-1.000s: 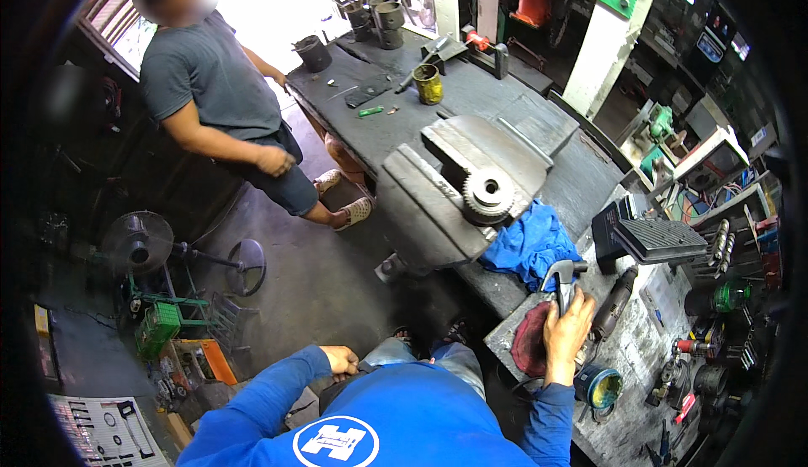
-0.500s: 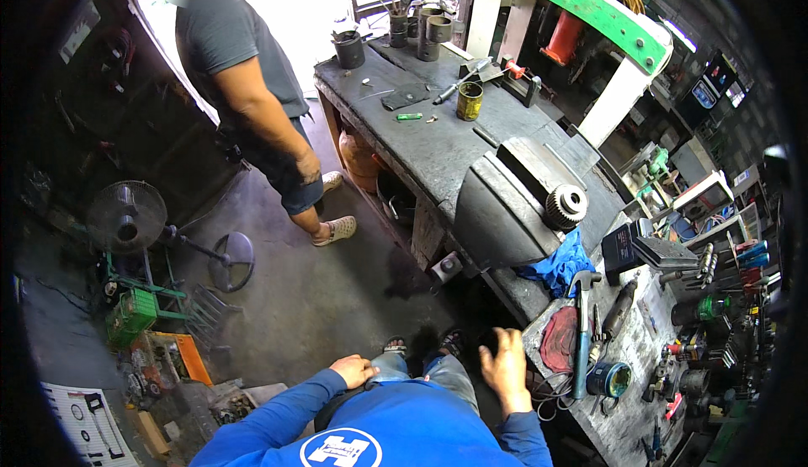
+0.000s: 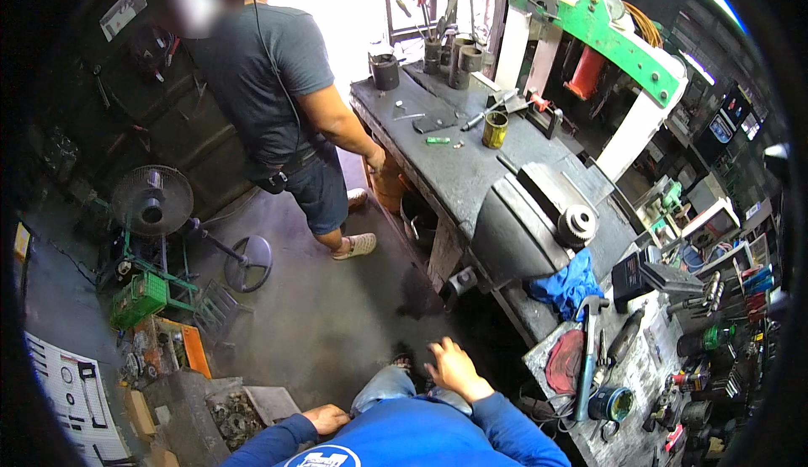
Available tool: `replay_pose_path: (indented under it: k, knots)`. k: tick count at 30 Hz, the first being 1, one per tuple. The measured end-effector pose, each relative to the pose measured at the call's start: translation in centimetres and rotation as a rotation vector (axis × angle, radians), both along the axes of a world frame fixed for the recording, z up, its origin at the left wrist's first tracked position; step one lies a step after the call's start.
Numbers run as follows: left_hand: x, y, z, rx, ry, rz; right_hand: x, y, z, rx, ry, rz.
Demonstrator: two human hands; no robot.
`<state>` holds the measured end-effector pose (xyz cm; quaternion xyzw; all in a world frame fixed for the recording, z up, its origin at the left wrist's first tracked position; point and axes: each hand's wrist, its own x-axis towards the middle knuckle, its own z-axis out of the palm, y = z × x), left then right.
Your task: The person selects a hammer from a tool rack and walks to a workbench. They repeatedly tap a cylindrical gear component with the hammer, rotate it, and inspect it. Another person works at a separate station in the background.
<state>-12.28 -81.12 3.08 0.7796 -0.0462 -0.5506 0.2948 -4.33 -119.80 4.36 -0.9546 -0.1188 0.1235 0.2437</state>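
Note:
My right hand [image 3: 454,370] is raised in front of my body, over the floor, with its fingers apart and nothing in it. At my left side, my left hand [image 3: 326,419] hangs low beside my thigh, holding nothing that I can see; its fingers look loosely stretched. Nearest to my right hand on the right is the small side table [image 3: 539,356], with a claw hammer [image 3: 585,366], a red cloth [image 3: 564,362] and a round blue-green tin [image 3: 610,403] on it. Neither hand touches these things.
Another person [image 3: 282,88] stands ahead on the left, by a long dark workbench [image 3: 421,164]. That bench holds a large metal block with a gear [image 3: 577,225], a blue rag [image 3: 562,286] and a yellow can [image 3: 495,130]. A pedestal fan [image 3: 153,200] and green crate [image 3: 139,299] stand left.
My right hand has swung from beside the side table to the front of my body. My left hand sits lower and further left. The other person has shifted right, closer to the bench.

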Motion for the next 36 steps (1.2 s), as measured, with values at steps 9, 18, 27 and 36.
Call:
replay_pose_path:
  k: [9,18,27,36]
  knots:
    - [-6.2,-3.6,-6.3,0.066,-0.248,0.351,-0.9,-3.1,-2.2,0.106,0.062,0.024]
    - [-3.3,-6.8,-4.4,-0.204,-0.342,-0.386,-6.0,-8.5,-4.1,0.106,0.192,-0.008]
    - [-2.5,-16.4,0.6,0.208,-0.321,0.201,-8.6,-11.2,-4.9,0.166,0.123,-0.183]
    - [-1.9,-15.1,-7.0,-0.289,-0.153,0.004,-14.8,-14.0,-8.4,0.030,0.336,-0.273]
